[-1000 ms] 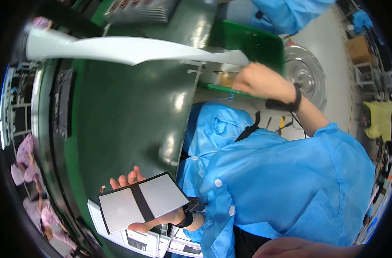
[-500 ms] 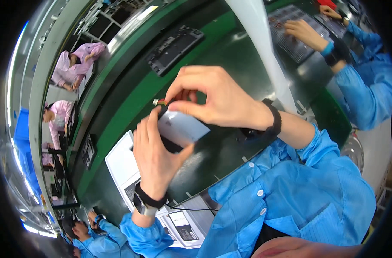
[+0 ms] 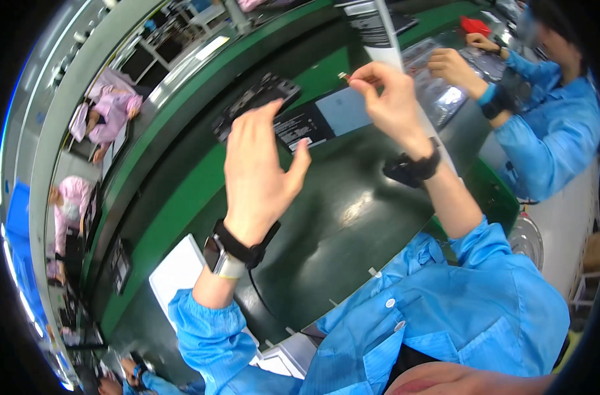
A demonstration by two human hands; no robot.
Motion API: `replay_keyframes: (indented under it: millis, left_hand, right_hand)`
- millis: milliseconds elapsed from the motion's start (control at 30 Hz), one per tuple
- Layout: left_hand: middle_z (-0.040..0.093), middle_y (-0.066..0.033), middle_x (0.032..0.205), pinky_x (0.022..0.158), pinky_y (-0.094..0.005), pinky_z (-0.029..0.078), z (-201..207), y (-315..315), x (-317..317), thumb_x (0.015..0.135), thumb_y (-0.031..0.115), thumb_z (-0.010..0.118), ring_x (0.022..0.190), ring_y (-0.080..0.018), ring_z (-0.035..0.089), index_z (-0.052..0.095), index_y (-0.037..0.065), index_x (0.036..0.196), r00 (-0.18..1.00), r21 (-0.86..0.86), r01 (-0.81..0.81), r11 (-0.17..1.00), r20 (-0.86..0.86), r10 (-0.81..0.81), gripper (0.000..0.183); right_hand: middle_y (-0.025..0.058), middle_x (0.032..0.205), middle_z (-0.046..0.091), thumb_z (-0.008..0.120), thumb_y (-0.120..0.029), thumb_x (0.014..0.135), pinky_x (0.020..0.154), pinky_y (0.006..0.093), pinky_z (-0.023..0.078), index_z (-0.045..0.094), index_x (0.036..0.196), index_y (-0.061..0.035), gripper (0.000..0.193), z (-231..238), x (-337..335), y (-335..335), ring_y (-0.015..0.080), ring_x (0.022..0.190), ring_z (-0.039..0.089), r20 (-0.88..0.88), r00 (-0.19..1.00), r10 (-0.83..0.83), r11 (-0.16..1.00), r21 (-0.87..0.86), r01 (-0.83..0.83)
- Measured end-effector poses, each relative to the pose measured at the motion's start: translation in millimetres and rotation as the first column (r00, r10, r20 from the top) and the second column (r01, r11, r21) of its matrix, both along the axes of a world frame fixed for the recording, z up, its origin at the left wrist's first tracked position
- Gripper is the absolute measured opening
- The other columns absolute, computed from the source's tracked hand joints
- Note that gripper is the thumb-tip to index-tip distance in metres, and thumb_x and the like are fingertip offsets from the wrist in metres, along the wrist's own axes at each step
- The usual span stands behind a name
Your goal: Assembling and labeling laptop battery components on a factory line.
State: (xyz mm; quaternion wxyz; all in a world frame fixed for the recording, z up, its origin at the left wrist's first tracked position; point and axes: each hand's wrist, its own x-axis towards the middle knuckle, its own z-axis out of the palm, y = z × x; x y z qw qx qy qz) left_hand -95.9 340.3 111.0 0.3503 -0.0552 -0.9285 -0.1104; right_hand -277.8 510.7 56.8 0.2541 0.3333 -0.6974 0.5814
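Over the bench, my left hand (image 3: 257, 168) is raised with its fingers stretched and thumb apart, holding nothing. It hovers beside a black electronic device chassis (image 3: 263, 92). Between my hands lies a flat battery pack (image 3: 303, 128), black with a printed label at one end and pale blue-grey (image 3: 344, 108) at the other. My right hand (image 3: 392, 99) is closed in a pinch on a short cable with a small pale connector (image 3: 343, 76). Whether that cable joins the pack is hidden by the fingers.
A white upright strip (image 3: 423, 108) stands beside my right hand. White trays (image 3: 176, 270) lie left of my left forearm. Another black device (image 3: 119, 266) rests farther left. At the right, a co-worker's hand (image 3: 454, 71) works over a parts tray.
The battery pack, held in both hands before, now lies flat on the bench farther away. My left hand has opened; my right hand has moved away and right, pinching the connector cable.
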Motion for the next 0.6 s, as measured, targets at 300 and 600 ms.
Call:
replay_keyframes:
  millis: [300,600]
  left_hand:
    - [0.077,-0.0161,0.091,0.081,-0.0394,0.057,-49,-96,-50,0.088,0.03,0.072,0.089,-0.0297,0.075,0.077,0.003,0.099,0.812,0.197,-0.256,0.946,0.575,0.1,0.029]
    - [0.077,-0.0168,0.1,0.082,-0.037,0.056,-127,-187,-134,0.085,0.031,0.079,0.088,-0.0229,0.074,0.073,-0.004,0.116,0.861,0.552,-0.416,0.722,0.494,0.119,0.047]
  right_hand:
    - [0.016,0.079,0.072,0.071,-0.001,0.082,0.07,0.0423,0.054,0.072,0.082,-0.0017,0.001,4,-46,-62,0.0318,0.075,0.071,0.0,0.932,-0.363,0.883,-0.321,0.344]
    - [0.0085,0.078,0.074,0.071,-0.003,0.085,0.067,0.0336,0.054,0.075,0.082,-0.0017,0.005,-19,-51,-190,0.0149,0.07,0.065,0.508,0.791,0.342,0.696,-0.702,0.15]
